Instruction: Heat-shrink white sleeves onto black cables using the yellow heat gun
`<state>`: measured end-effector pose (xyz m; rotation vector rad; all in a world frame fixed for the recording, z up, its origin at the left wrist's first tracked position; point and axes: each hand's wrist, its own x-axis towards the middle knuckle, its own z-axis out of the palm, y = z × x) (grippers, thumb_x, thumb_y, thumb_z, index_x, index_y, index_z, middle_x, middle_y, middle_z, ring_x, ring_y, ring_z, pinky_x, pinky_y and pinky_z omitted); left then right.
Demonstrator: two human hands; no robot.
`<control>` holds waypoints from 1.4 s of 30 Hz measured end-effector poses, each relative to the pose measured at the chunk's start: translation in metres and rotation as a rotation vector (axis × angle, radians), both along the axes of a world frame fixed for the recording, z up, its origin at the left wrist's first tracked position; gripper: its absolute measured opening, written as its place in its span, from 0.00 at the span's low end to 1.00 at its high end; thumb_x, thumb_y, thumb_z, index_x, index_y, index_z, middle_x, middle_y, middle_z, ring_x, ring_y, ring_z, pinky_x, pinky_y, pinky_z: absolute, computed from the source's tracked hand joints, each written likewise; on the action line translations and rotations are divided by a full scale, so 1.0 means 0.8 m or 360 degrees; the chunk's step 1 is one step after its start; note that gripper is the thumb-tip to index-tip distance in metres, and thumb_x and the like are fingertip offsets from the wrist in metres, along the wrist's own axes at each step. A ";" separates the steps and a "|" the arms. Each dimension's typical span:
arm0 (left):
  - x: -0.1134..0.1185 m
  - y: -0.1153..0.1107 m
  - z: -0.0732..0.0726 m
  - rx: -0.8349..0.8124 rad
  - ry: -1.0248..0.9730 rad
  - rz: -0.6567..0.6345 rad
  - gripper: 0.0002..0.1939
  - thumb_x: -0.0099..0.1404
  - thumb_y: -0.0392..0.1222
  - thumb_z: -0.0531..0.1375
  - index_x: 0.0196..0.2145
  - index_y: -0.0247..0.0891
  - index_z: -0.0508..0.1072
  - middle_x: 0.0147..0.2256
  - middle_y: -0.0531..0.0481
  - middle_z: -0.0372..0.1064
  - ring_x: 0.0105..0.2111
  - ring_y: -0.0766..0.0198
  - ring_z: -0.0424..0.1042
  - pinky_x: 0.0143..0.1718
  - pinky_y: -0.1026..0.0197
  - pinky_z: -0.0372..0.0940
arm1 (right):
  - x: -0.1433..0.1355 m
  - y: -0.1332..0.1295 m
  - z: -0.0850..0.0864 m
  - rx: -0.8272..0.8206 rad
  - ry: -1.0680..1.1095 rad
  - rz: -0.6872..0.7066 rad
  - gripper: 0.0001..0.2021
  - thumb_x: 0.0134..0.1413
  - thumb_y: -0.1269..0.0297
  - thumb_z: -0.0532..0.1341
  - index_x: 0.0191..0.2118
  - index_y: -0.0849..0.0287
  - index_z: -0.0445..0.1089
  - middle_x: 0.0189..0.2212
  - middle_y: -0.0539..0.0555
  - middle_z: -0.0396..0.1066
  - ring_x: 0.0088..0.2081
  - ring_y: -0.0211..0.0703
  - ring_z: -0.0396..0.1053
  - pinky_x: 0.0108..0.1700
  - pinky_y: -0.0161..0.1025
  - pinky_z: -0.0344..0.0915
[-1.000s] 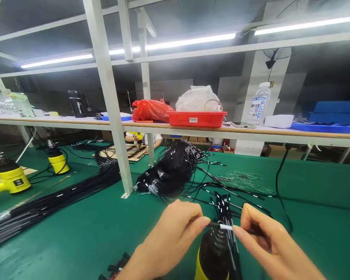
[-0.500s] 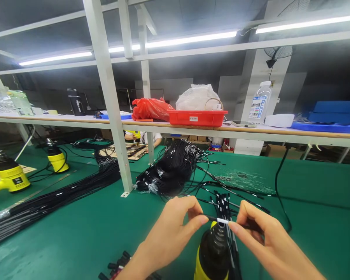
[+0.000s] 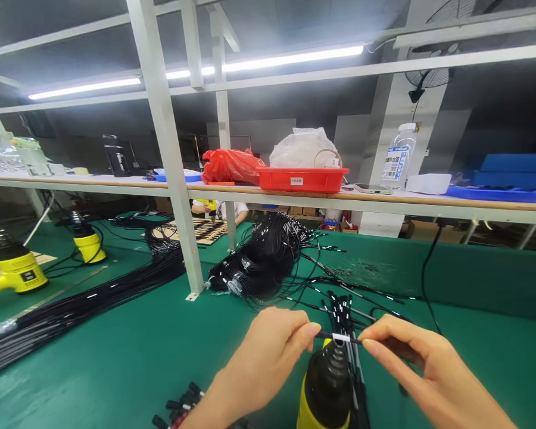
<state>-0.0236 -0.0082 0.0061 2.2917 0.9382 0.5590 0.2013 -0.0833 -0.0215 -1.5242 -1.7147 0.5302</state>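
Together, our left hand and right hand pinch a black cable, its white sleeve right at the nozzle of an upright heat gun. That gun partly hides a cable bundle from us; our left forearm partly covers short black pieces. Farther back, a post stands beside a wire heap.

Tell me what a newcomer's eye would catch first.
Probably the left hand and right hand, low in front, holding a black cable with a white band at the upturned tip of a yellow-and-black heat gun. Next, the red tray on the shelf, then the heap of black cables on the green table beyond the hands.
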 end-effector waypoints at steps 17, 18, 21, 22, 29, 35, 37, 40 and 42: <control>0.001 -0.005 0.005 -0.0101 -0.0230 0.0024 0.18 0.74 0.47 0.50 0.28 0.39 0.66 0.25 0.58 0.61 0.28 0.67 0.58 0.30 0.63 0.52 | -0.003 -0.002 0.001 0.0146 -0.0156 -0.0026 0.13 0.65 0.55 0.56 0.33 0.51 0.74 0.30 0.49 0.74 0.33 0.43 0.72 0.34 0.35 0.67; 0.001 -0.005 0.005 -0.0094 -0.0247 0.0020 0.16 0.74 0.46 0.51 0.29 0.39 0.67 0.26 0.58 0.62 0.28 0.67 0.59 0.31 0.63 0.53 | -0.003 -0.003 0.001 0.0148 -0.0157 -0.0028 0.13 0.65 0.56 0.56 0.33 0.51 0.74 0.30 0.50 0.74 0.32 0.43 0.72 0.34 0.35 0.67; 0.004 -0.003 0.000 -0.0095 -0.0310 0.0015 0.09 0.71 0.40 0.55 0.31 0.39 0.67 0.30 0.58 0.65 0.32 0.66 0.61 0.35 0.64 0.55 | -0.002 -0.005 0.001 0.0167 -0.0137 -0.0042 0.12 0.64 0.57 0.57 0.33 0.52 0.74 0.29 0.50 0.73 0.31 0.44 0.71 0.33 0.35 0.67; 0.004 -0.002 -0.002 -0.0097 -0.0334 0.0017 0.07 0.70 0.39 0.56 0.32 0.39 0.68 0.31 0.57 0.66 0.33 0.66 0.62 0.37 0.64 0.56 | -0.003 -0.005 0.002 0.0175 -0.0124 -0.0049 0.12 0.64 0.57 0.57 0.33 0.52 0.74 0.29 0.51 0.73 0.31 0.44 0.71 0.32 0.36 0.67; 0.004 -0.002 -0.002 -0.0040 -0.0295 0.0028 0.07 0.71 0.40 0.55 0.33 0.40 0.67 0.33 0.56 0.67 0.35 0.65 0.63 0.38 0.64 0.56 | -0.007 -0.005 0.006 0.0182 -0.0078 -0.0131 0.11 0.62 0.57 0.57 0.30 0.52 0.72 0.27 0.48 0.72 0.29 0.42 0.69 0.31 0.35 0.65; 0.006 -0.003 0.003 0.0011 -0.0001 -0.0023 0.21 0.75 0.47 0.47 0.27 0.38 0.66 0.22 0.57 0.61 0.25 0.67 0.58 0.28 0.61 0.50 | -0.007 -0.007 0.005 0.0203 -0.0115 -0.0087 0.12 0.64 0.57 0.57 0.31 0.51 0.73 0.28 0.49 0.73 0.30 0.43 0.71 0.32 0.34 0.67; 0.007 -0.003 0.002 0.0036 -0.0019 -0.0021 0.21 0.75 0.47 0.47 0.25 0.38 0.65 0.22 0.57 0.61 0.25 0.67 0.58 0.28 0.61 0.49 | -0.008 -0.007 0.005 0.0202 -0.0132 -0.0063 0.12 0.65 0.56 0.56 0.32 0.52 0.73 0.28 0.49 0.73 0.30 0.43 0.71 0.32 0.34 0.67; 0.009 -0.002 0.000 0.0026 -0.0081 0.0018 0.20 0.74 0.47 0.49 0.25 0.38 0.64 0.23 0.57 0.60 0.25 0.67 0.57 0.28 0.62 0.49 | -0.009 -0.007 0.007 0.0174 -0.0179 -0.0006 0.15 0.67 0.55 0.53 0.32 0.52 0.72 0.28 0.49 0.73 0.30 0.42 0.71 0.32 0.34 0.67; 0.010 -0.002 -0.001 0.0000 -0.0137 0.0021 0.18 0.74 0.46 0.50 0.26 0.38 0.65 0.24 0.57 0.61 0.26 0.66 0.57 0.29 0.62 0.50 | -0.007 -0.006 0.007 0.0142 -0.0204 0.0021 0.17 0.68 0.55 0.51 0.31 0.52 0.71 0.28 0.49 0.72 0.29 0.42 0.70 0.32 0.34 0.66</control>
